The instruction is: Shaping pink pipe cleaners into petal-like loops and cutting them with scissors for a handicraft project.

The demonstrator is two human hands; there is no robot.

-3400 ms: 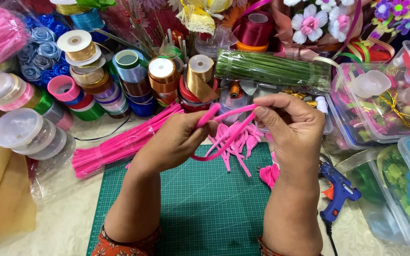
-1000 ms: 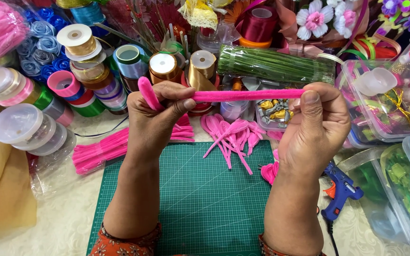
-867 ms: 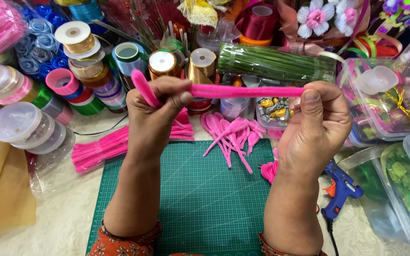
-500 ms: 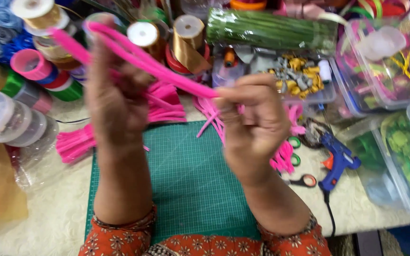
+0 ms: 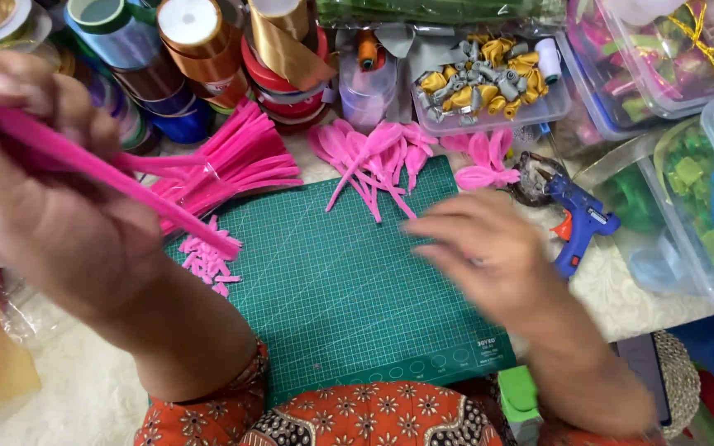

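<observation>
The left hand (image 5: pixel 51 206) is raised close to the camera at about nine o'clock in the view, its fingers clenched around a pink pipe cleaner (image 5: pixel 117 177) that runs as a slanted stem from the upper left down toward the centre, its free tip hanging above the left part of the green cutting mat (image 5: pixel 349 281). The right hand (image 5: pixel 489 256) hovers blurred over the mat's right edge, at about three o'clock from the mat's middle, fingers loosely spread and pointing left, grasping nothing. On the mat's left edge, below the stem's tip, lies a small heap of short pink offcuts (image 5: pixel 208 260). At eleven o'clock from the mat, a bundle of pink pipe cleaners (image 5: pixel 237 169) fans out on the desk. At twelve o'clock, partly on the mat's top edge, rests a cluster of pink petal-shaped loops (image 5: pixel 373 153), with a few more loops (image 5: pixel 485 161) just to its right. A blue glue gun (image 5: pixel 580 219) lies at two o'clock, beside the right hand. Behind these stand ribbon spools (image 5: pixel 192 41) at the upper left, a clear tray of gold and grey pieces (image 5: pixel 489 78) at the top centre, and clear plastic bins (image 5: pixel 687 165) along the right side.
</observation>
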